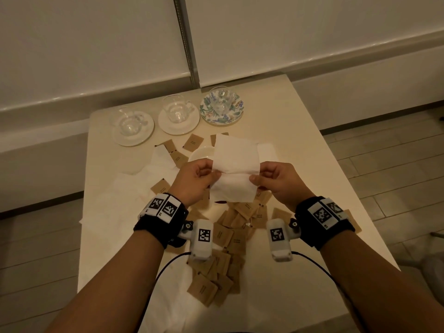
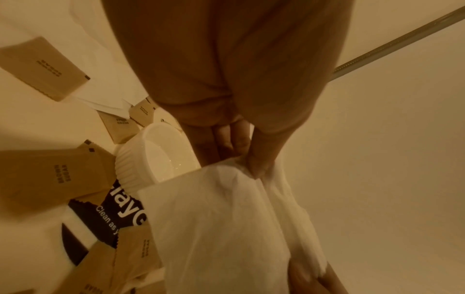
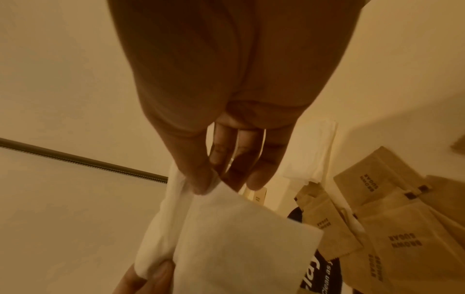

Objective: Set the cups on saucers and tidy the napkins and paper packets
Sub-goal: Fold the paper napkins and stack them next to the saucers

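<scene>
1. both hands hold one white napkin (image 1: 234,168) in the air above the middle of the counter (image 1: 300,150), and the napkin is creased across its middle along the line between the two hands
2. the left hand (image 1: 195,180) pinches the napkin's left edge; in the left wrist view its fingers (image 2: 259,165) are clamped together on a bunched corner of the paper
3. the right hand (image 1: 276,181) pinches the napkin's right edge at the same crease; in the right wrist view its thumb and fingers (image 3: 201,179) are closed on the paper
4. a small white ribbed bowl (image 1: 201,153) sits on the counter just behind the napkin, partly hidden by it
5. beyond the bowl, along the far edge of the counter, three glass cups stand on saucers: the left cup (image 1: 127,122) on a white saucer (image 1: 141,138), the middle cup (image 1: 177,109) on a white saucer (image 1: 185,128), the right cup (image 1: 222,98) on a floral saucer (image 1: 206,111)
6. brown paper packets (image 1: 228,234) lie scattered on the counter, a few near the bowl and a thicker heap on the near side of the napkin, between the forearms
7. more white napkins (image 1: 134,186) lie loose on the counter left of the bowl
8. a dark printed wrapper (image 2: 120,210) lies among the packets just beside the bowl
</scene>
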The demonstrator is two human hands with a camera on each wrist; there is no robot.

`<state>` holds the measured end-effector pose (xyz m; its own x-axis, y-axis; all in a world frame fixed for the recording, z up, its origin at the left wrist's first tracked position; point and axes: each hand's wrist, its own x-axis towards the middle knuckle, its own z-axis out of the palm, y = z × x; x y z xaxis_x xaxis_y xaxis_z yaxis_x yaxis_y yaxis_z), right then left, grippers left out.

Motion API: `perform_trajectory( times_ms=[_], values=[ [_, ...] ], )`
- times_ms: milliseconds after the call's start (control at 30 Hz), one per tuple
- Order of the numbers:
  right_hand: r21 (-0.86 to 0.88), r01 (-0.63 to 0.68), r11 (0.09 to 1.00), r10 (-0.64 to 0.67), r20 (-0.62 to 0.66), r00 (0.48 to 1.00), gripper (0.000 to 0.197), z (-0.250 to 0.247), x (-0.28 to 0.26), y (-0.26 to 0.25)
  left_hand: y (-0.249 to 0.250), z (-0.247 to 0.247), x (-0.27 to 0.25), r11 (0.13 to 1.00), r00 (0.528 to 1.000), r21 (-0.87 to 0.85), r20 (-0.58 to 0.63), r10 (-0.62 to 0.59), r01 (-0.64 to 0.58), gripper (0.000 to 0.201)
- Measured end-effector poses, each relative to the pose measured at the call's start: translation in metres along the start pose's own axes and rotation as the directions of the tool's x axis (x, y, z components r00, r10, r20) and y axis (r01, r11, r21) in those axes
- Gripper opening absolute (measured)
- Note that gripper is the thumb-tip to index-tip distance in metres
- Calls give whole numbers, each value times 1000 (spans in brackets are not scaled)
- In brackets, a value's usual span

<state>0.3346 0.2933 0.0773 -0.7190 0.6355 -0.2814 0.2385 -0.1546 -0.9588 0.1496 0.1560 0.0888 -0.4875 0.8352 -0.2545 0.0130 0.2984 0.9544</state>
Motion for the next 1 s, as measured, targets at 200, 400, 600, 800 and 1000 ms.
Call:
perform_trajectory(
  times_ms=[200, 400, 600, 800, 1000],
  values=[
    [28, 116, 993, -115, -36, 993, 26, 2, 6, -7, 4, 0, 5, 999, 999, -47, -39, 25, -27, 16],
    [44, 110, 993, -107, -59, 992, 42, 1, 12, -12, 11, 0, 8, 993, 998, -111, -49, 30, -35, 19],
    [134, 43, 990, -37, -43, 998, 45, 4, 13, -20, 19, 1, 8, 981, 999, -194, -44, -23, 14, 38],
    [141, 14, 990, -12, -16, 1000, 16, 9, 13, -20, 13, -2, 8, 989, 996, -143, -84, 33, -45, 13],
    [119, 46, 992, -41, -43, 998, 13, 7, 13, -15, 8, -2, 9, 989, 994, -148, -113, -7, -10, 27]
  ],
)
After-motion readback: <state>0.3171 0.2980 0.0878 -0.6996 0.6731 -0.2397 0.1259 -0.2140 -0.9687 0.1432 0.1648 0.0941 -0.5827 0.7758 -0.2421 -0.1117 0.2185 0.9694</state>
